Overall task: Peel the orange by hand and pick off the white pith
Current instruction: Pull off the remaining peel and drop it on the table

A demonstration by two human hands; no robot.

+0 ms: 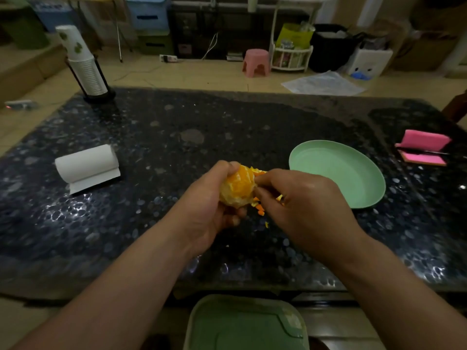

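Head view, centre of frame: your left hand [214, 213] grips the orange [238, 188], and your right hand [303, 205] pinches at its right side. Most peel seems off; I judge pale pith remains. Peel scraps [260, 210] lie on the tabletop [151, 147] below, green plate [336, 173] beyond.

A: What shows of the person?
B: Two bare arms. The left forearm [113, 286] and the right forearm [394, 281] are uncovered from the picture's edge to the wrist.
A: And the hands?
B: The left hand [209, 210] and right hand [303, 205] are bare too, with short nails showing on the left.
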